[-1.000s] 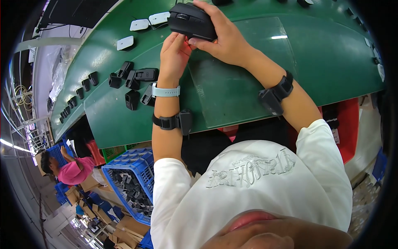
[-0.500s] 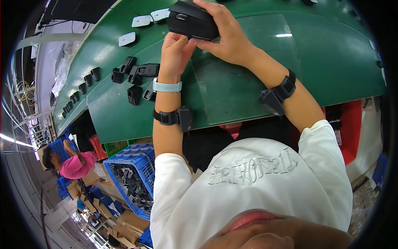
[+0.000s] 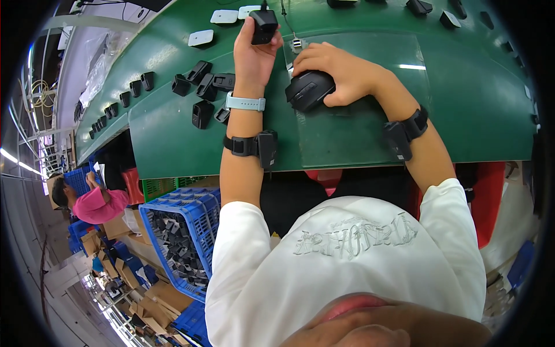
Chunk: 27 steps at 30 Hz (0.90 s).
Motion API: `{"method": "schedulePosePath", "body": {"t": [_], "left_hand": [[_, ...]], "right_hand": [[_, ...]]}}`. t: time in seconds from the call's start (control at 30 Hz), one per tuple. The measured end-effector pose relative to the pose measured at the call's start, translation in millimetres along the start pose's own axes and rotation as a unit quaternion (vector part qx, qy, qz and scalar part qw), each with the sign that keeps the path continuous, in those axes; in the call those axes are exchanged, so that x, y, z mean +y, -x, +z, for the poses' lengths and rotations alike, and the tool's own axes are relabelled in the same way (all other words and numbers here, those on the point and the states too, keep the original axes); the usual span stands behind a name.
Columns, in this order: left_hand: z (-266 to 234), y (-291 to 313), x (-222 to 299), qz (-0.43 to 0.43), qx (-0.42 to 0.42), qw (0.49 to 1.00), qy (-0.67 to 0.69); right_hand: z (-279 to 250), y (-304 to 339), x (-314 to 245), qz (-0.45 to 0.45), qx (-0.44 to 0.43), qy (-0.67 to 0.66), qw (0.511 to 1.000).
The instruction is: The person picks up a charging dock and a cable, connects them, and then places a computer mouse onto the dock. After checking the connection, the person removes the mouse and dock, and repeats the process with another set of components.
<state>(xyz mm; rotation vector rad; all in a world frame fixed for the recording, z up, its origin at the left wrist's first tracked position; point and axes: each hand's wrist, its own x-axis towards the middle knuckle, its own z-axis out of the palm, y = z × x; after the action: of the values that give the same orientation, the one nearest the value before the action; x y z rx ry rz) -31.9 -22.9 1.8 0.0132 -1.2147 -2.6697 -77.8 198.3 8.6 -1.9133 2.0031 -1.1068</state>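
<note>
Long green workbench (image 3: 173,133) on a factory line, and the right hand (image 3: 332,66) is cupped down over a black mouse (image 3: 309,89) to pin it on the clear mat (image 3: 370,133) while the left hand (image 3: 254,49) pinches a small black block (image 3: 264,26) up off the surface, probably to keep both steady.

Black mouse (image 3: 309,89) — green table (image 3: 462,87) — blue crate (image 3: 199,202), white shirt (image 3: 347,260).

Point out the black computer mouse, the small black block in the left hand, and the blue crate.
black computer mouse (image 3: 308,89), head view, its top shell.
small black block (image 3: 264,26), head view, its front face.
blue crate (image 3: 157,203), head view, its upper rim.
</note>
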Motion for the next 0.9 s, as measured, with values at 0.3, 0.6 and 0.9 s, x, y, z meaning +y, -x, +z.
{"method": "schedulePosePath", "body": {"t": [0.3, 0.6, 0.9], "left_hand": [[18, 14, -5, 0.007, -0.072, 0.988, -0.136], [15, 15, -6, -0.029, -0.067, 0.968, -0.239], [18, 17, -3, -0.066, -0.077, 0.97, -0.222]], "right_hand": [[-3, -4, 7, 0.131, 0.255, -0.103, 0.952], [3, -6, 6, 0.136, 0.223, -0.221, 0.94], [0, -6, 2, 0.124, 0.183, -0.212, 0.952]]}}
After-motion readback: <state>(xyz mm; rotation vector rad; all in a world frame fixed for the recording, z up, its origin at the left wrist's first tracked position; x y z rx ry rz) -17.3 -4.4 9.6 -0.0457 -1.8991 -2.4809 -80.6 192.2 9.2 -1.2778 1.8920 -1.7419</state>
